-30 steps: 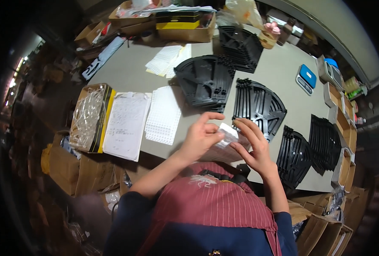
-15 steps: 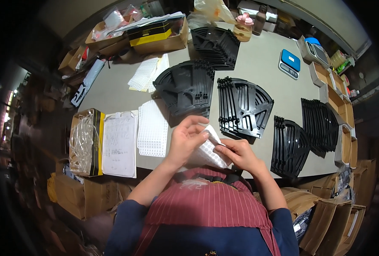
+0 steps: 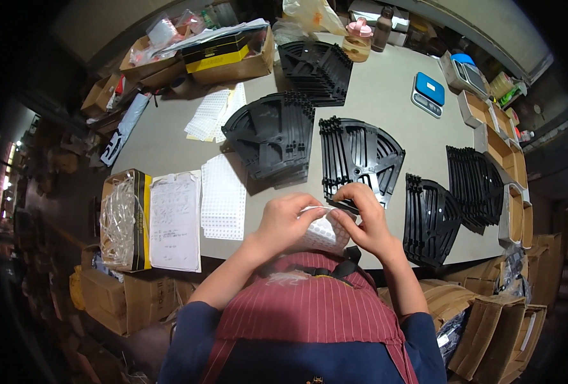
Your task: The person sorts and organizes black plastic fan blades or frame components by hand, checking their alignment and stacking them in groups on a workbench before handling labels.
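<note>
Close to my body, a curled white sheet of round grey-white dots (image 3: 322, 235) is held at its upper edge by both hands. My left hand (image 3: 282, 221) pinches that edge between thumb and fingers. My right hand (image 3: 364, 223) is closed at the sheet's upper right corner, thumb and fingertips near my left thumb. Just beyond my hands stands a stack of black fan-shaped plastic parts (image 3: 362, 160). Beyond my left hand lies another such stack (image 3: 274, 137). More white dotted sheets (image 3: 224, 198) lie flat to the left.
A third black stack (image 3: 316, 70) is at the back, with two more (image 3: 431, 221) (image 3: 476, 185) at right. Clipboard papers (image 3: 175, 221) and a box of clear strips (image 3: 122, 221) sit left. A blue-topped scale (image 3: 428, 93), pink-lidded jar (image 3: 358, 41) and cardboard trays (image 3: 504, 153) stand farther off.
My right hand has moved up to the sheet's top edge, and my left hand has come lower. The sheet's upper edge now lies level between them. The view has shifted slightly.
</note>
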Demonstrator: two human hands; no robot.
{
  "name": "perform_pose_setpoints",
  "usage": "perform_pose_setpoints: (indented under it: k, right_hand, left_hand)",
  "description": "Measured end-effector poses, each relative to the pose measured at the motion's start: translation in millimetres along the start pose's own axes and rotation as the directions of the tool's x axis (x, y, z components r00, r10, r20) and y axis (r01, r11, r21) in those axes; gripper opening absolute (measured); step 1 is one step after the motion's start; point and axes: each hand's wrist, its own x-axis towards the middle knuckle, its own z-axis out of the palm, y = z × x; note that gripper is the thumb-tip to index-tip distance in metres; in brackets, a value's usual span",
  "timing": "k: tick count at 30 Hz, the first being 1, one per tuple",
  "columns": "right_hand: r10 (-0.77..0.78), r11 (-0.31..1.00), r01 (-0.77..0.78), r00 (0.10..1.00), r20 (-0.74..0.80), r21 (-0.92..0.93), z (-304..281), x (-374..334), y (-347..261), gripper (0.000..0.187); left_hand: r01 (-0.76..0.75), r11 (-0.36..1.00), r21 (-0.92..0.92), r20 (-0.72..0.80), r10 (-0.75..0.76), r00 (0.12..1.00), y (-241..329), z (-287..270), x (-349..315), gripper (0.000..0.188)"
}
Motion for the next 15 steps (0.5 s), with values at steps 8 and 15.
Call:
perform_pose_setpoints:
  k: [8,15]
  right_hand:
    - [-0.082,0.984,0.088,0.996,0.041,-0.158,-1,8,-2,0.020]
    - [0.057,0.866,-0.151,0.977,-0.206,-0.476,-27,38,141,0.012]
  left_hand:
    - [0.088,0.993,-0.074,-0.003,-0.088,0.996,-7,3,5,0.020]
    - [0.283,0.948,-0.148,0.129,-0.265,0.956,-35,8,12,0.026]
